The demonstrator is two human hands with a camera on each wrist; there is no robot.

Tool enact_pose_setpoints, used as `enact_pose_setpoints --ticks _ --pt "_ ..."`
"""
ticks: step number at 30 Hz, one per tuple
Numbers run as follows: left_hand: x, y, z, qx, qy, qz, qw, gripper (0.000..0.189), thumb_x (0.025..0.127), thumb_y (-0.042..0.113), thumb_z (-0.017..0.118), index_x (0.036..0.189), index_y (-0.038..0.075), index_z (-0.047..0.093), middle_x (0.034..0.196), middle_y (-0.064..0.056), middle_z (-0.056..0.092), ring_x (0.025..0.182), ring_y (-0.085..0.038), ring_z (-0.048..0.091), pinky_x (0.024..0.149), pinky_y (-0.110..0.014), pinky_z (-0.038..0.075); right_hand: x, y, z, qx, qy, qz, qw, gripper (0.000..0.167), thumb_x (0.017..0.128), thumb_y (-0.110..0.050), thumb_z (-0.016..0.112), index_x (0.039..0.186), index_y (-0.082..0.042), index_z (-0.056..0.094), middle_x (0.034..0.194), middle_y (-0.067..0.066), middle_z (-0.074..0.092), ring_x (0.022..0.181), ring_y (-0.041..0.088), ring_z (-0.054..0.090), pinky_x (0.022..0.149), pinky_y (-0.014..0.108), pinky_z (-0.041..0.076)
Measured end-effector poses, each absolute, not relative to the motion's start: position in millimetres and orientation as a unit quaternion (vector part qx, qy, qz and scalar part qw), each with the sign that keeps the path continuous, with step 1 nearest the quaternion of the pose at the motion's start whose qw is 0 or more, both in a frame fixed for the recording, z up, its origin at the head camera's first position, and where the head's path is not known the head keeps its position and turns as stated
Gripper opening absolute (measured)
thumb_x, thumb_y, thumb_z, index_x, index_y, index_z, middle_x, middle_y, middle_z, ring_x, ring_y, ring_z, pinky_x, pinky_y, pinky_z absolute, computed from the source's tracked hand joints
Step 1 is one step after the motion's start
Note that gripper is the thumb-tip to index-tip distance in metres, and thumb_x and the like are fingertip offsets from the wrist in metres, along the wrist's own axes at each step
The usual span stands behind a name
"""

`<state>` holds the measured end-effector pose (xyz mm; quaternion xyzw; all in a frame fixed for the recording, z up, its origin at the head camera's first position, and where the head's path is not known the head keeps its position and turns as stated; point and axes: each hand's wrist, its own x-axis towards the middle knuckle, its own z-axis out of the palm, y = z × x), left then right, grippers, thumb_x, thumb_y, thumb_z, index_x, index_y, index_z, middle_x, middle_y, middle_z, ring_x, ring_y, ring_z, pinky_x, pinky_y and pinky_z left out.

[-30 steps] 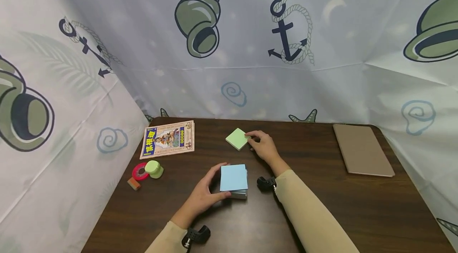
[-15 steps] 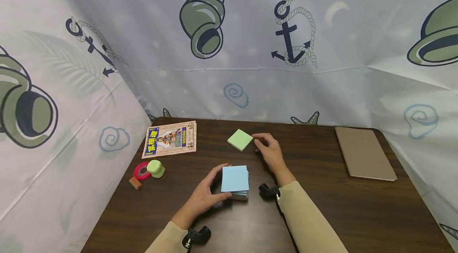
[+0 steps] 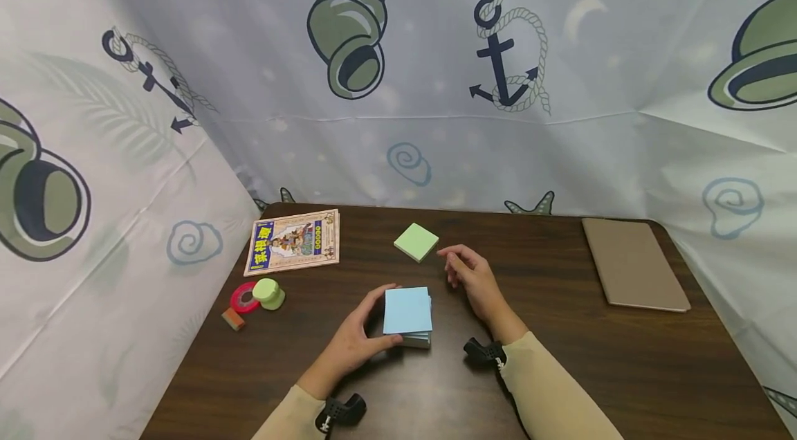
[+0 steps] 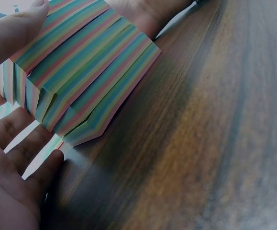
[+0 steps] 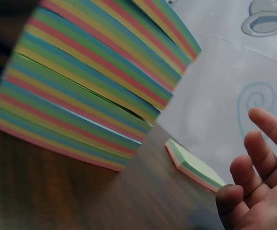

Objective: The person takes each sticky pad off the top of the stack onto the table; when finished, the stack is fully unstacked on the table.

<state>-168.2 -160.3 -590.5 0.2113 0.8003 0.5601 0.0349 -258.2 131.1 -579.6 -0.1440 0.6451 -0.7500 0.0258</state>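
A tall stack of sticky notes, blue on top, stands in front of me on the table. Its sides show bands of pink, yellow, green and blue in both wrist views. My left hand grips the stack from the left, thumb on the near side and fingers round the far side. Behind it lies a thinner pad of sticky notes with a pale green top. To the right of that pad my right hand hovers with loosely bent fingers and nothing in them; the pad's layered edge shows near those fingers in the right wrist view.
Printed booklets lie at the back left. Nearer on that side are a red tape ring, a light green round object and a small orange-brown block. A brown notebook lies at the right. A patterned curtain hangs behind.
My right fingers have left the right corner of the green pad, and that hand has drawn back toward me and to the right. The left hand keeps its grip on the stack.
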Motion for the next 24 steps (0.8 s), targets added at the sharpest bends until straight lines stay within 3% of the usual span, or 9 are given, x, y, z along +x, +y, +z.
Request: enact_pose_setpoints --ticks 5,11,17,24 --pt "-169 -160 -590 0.217 0.802 0.556 0.025 0.092 0.089 0.032 0.093 0.166 0.019 0.044 0.167 0.002 0.053 0.155 -0.012 0.046 0.124 -0.019 0.029 -245 134 -576 -0.178 0.64 -0.745 0.056 0.043 0.117 -0.025 0.051 0.133 0.014 0.061 0.082 0.005 0.052 0.068 0.02 0.048 0.061 0.029 0.045" --pt "-167 -160 -589 0.216 0.805 0.552 0.026 0.093 0.089 0.034 0.093 0.166 0.019 0.044 0.167 0.001 0.053 0.154 -0.011 0.046 0.124 -0.019 0.029 -237 141 -559 -0.251 0.694 -0.668 0.093 0.032 0.117 -0.015 0.048 0.136 0.003 0.066 0.08 0.011 0.047 0.067 0.03 0.045 0.061 0.032 0.045" --pt "-166 -160 -589 0.216 0.8 0.558 0.029 0.091 0.09 0.031 0.093 0.166 0.022 0.044 0.167 -0.003 0.053 0.153 -0.011 0.047 0.123 -0.019 0.03 -231 152 -524 -0.309 0.764 -0.552 0.127 0.028 0.113 -0.027 0.06 0.139 -0.019 0.069 0.09 0.0 0.053 0.073 0.015 0.051 0.067 0.028 0.048" --pt "-165 -158 -585 0.205 0.806 0.554 0.035 0.092 0.09 0.034 0.092 0.167 0.024 0.043 0.166 0.008 0.052 0.152 -0.01 0.047 0.123 -0.021 0.031 -218 158 -490 -0.356 0.827 -0.415 0.129 0.047 0.102 -0.04 0.078 0.144 -0.025 0.064 0.099 0.0 0.061 0.077 0.01 0.054 0.07 0.027 0.049"
